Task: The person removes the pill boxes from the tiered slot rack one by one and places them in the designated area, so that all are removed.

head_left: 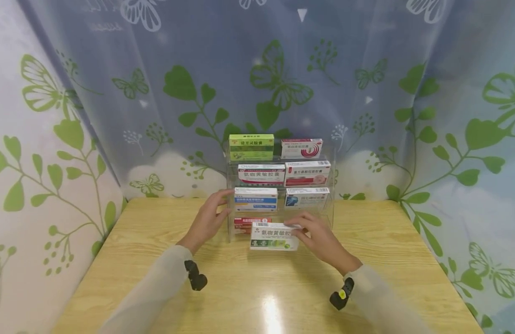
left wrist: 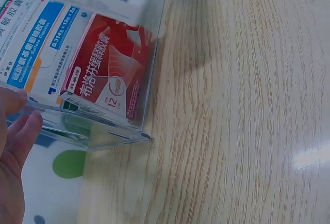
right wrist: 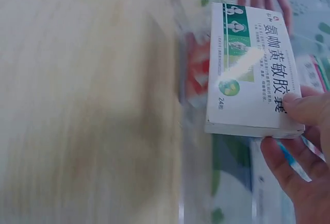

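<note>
A clear tiered display rack [head_left: 229,222] stands on the table, holding medicine boxes in two columns. My right hand [head_left: 317,234] pinches a white and green medicine box [head_left: 274,237] by its right end, in front of the lowest tier. In the right wrist view, thumb and fingers lie on opposite faces of that medicine box [right wrist: 252,74]. My left hand [head_left: 207,220] touches the rack's left side with its fingers spread. Behind the held box, a red medicine box [left wrist: 111,67] sits in the bottom left slot, partly hidden in the head view.
Above stand a blue and white box [head_left: 256,199], a grey and white box [head_left: 307,198], two red and white boxes, a green box [head_left: 251,147] and a white box with red arcs [head_left: 302,149]. The wooden table [head_left: 224,287] meets a patterned curtain [head_left: 157,116] behind.
</note>
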A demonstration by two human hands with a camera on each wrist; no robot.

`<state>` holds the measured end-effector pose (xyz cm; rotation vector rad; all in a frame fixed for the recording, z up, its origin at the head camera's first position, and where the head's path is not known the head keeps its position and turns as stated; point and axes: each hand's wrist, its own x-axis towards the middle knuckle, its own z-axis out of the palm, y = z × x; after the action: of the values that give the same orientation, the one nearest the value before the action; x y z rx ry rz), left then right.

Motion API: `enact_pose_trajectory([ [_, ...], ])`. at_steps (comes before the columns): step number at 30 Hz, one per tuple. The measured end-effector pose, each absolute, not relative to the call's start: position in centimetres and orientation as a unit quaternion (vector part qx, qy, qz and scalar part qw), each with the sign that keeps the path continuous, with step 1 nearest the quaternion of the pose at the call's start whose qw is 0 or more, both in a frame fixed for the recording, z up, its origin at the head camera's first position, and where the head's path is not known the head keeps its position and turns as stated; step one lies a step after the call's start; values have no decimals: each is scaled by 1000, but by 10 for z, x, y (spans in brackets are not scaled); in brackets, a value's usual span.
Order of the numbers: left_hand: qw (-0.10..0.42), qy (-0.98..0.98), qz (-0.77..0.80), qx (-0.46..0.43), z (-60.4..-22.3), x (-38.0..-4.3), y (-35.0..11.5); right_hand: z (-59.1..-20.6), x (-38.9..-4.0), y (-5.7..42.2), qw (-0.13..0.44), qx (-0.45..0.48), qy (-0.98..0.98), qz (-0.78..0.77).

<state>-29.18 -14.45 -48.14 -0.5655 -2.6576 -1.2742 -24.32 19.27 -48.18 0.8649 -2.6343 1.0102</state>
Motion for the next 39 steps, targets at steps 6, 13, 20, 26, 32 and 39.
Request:
enact_pose_trajectory([
  [6, 74, -881, -429, -186, -480, -292, -143, -501, -243, 163, 19, 282, -886, 367],
  [13, 69, -877, -438, -185, -478, -292, -142, -525, -247, 136, -39, 265, -877, 400],
  [20, 66, -877, -440, -181, -479, -291, -142, -538, -251, 120, -59, 261, -876, 401],
  [26, 69, -877, -439, -182, -480, -292, -142, -543, -250, 112, -70, 254, -886, 381],
  [32, 69, -877, -442, -176, -480, -292, -142, -545, -249, 110, -80, 250, -884, 387],
  [39, 74, -877, -441, -177, -482, -291, -143, -535, -252, 119, -61, 232, -881, 407],
])
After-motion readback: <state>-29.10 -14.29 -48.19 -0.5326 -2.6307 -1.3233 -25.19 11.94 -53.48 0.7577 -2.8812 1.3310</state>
